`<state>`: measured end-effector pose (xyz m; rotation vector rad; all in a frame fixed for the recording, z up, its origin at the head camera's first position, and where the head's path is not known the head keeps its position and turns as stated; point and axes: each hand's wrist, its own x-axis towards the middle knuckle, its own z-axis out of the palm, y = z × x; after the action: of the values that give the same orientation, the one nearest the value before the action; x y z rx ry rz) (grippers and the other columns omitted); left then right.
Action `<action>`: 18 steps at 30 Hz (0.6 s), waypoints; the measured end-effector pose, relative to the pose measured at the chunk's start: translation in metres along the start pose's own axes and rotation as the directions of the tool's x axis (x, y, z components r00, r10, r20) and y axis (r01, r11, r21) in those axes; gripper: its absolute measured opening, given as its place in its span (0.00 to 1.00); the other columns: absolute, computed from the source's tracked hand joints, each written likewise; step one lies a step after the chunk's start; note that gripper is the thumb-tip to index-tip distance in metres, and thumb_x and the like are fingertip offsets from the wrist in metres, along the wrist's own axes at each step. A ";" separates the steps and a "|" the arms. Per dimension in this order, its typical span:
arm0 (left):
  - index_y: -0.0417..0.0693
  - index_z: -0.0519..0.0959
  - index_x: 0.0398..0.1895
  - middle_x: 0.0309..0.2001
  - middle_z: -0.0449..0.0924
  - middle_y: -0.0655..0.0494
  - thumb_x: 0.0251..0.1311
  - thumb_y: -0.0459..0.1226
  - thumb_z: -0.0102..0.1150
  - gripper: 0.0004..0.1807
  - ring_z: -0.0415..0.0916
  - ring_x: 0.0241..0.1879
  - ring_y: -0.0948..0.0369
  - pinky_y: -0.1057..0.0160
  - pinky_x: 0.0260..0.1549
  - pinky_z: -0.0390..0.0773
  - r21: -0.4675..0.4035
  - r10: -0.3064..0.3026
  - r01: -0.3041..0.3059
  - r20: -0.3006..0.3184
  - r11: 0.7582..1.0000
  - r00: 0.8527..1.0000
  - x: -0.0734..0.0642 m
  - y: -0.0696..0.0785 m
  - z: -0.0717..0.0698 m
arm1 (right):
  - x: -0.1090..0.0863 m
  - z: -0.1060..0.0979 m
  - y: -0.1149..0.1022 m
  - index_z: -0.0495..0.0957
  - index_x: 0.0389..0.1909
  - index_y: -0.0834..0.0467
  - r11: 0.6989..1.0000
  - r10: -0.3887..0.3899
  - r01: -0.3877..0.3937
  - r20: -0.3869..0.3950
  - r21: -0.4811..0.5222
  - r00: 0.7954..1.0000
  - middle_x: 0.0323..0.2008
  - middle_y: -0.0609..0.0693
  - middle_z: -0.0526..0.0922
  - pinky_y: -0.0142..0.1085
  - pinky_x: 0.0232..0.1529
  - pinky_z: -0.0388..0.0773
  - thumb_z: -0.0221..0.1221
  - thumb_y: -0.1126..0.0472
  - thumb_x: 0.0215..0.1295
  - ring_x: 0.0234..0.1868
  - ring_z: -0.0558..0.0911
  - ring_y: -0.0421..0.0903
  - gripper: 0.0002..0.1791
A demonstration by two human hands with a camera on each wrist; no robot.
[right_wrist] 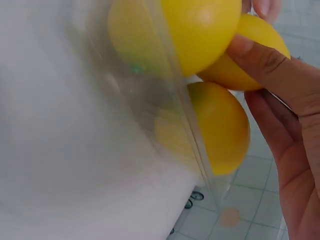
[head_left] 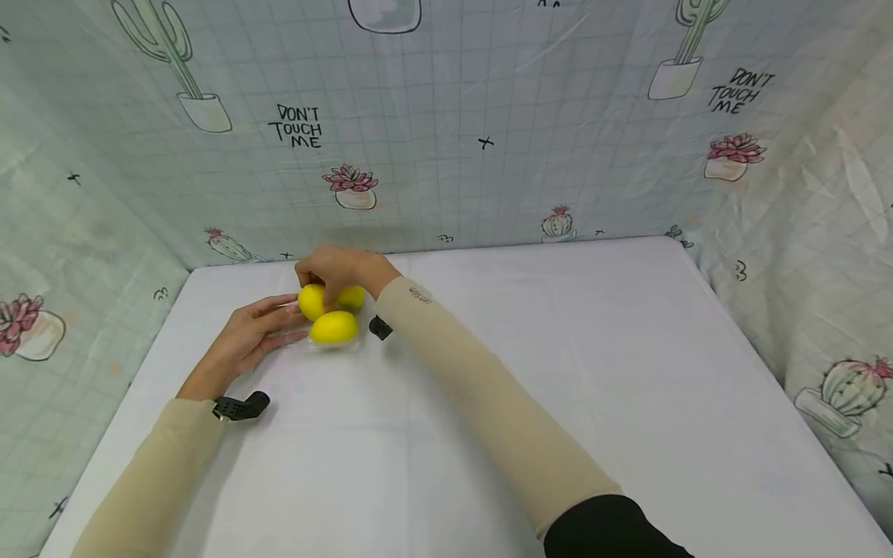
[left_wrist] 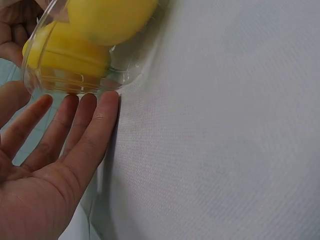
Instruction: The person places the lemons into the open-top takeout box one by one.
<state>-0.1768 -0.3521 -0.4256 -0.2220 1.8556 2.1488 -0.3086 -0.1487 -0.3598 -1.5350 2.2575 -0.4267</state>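
Observation:
A clear plastic container (right_wrist: 185,115) with three yellow lemons in it stands on the far left part of the table. From above, my right hand (head_left: 340,267) pinches the left lemon (head_left: 311,301) between thumb and fingers, low among the others. One lemon (head_left: 333,328) lies at the front of the container, and another lemon (head_left: 353,297) is partly covered by the right hand. My left hand (head_left: 251,337) has its fingers extended, fingertips (left_wrist: 107,100) right at the container's side wall in the left wrist view.
A white cloth covers the table (head_left: 558,372). Printed fabric walls (head_left: 481,101) rise at the back and on both sides, the back one close behind the container. A black strap device (head_left: 240,406) sits on the left wrist, another black device (head_left: 380,328) under the right.

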 end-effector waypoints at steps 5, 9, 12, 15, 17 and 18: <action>0.44 0.62 0.75 0.61 0.72 0.58 0.72 0.38 0.60 0.32 0.83 0.52 0.63 0.55 0.54 0.83 0.016 -0.021 0.021 -0.017 1.000 1.000 0.001 0.002 0.001 | -0.007 -0.005 0.007 0.81 0.57 0.58 0.994 -0.032 0.033 -0.008 0.102 0.999 0.53 0.49 0.83 0.22 0.56 0.76 0.71 0.60 0.63 0.52 0.79 0.42 0.22; 0.45 0.63 0.74 0.60 0.73 0.60 0.72 0.37 0.59 0.30 0.83 0.52 0.63 0.55 0.54 0.83 0.005 -0.028 0.028 -0.025 1.000 0.999 0.000 0.000 0.000 | -0.008 -0.003 0.012 0.82 0.58 0.58 0.989 -0.049 0.051 -0.016 0.136 0.999 0.54 0.49 0.84 0.22 0.57 0.76 0.69 0.59 0.65 0.54 0.81 0.42 0.21; 0.45 0.63 0.75 0.60 0.73 0.60 0.73 0.37 0.59 0.30 0.83 0.52 0.63 0.55 0.54 0.83 -0.011 -0.028 0.028 -0.028 1.000 0.999 -0.001 -0.001 0.000 | -0.006 0.000 0.015 0.81 0.60 0.57 0.991 -0.066 0.067 -0.012 0.115 0.998 0.55 0.49 0.85 0.22 0.57 0.76 0.67 0.59 0.67 0.54 0.82 0.41 0.21; 0.47 0.64 0.75 0.60 0.73 0.60 0.72 0.37 0.59 0.30 0.83 0.53 0.63 0.56 0.55 0.83 -0.016 -0.019 0.018 -0.029 1.000 0.999 -0.001 -0.003 0.000 | -0.004 0.000 0.016 0.80 0.62 0.57 0.995 -0.058 0.057 0.005 0.086 0.998 0.57 0.49 0.84 0.22 0.59 0.75 0.65 0.61 0.70 0.56 0.81 0.41 0.21; 0.47 0.66 0.74 0.60 0.74 0.61 0.72 0.38 0.59 0.29 0.83 0.53 0.63 0.55 0.55 0.83 -0.017 -0.015 0.014 -0.028 1.000 0.999 -0.002 -0.004 0.001 | -0.002 -0.001 0.015 0.80 0.63 0.56 0.996 -0.043 0.041 0.030 0.083 0.999 0.57 0.48 0.84 0.23 0.60 0.75 0.65 0.61 0.70 0.56 0.81 0.41 0.21; 0.47 0.67 0.73 0.59 0.75 0.61 0.72 0.37 0.59 0.28 0.83 0.53 0.63 0.55 0.55 0.83 -0.023 -0.014 0.013 -0.027 1.000 1.000 -0.003 -0.005 0.000 | -0.001 -0.001 0.015 0.80 0.63 0.55 0.996 -0.036 0.032 0.048 0.087 0.998 0.57 0.47 0.84 0.22 0.60 0.74 0.65 0.60 0.70 0.56 0.80 0.40 0.21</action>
<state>-0.1721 -0.3514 -0.4290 -0.2692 1.8391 2.1695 -0.3207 -0.1426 -0.3658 -1.5262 2.1495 -0.4832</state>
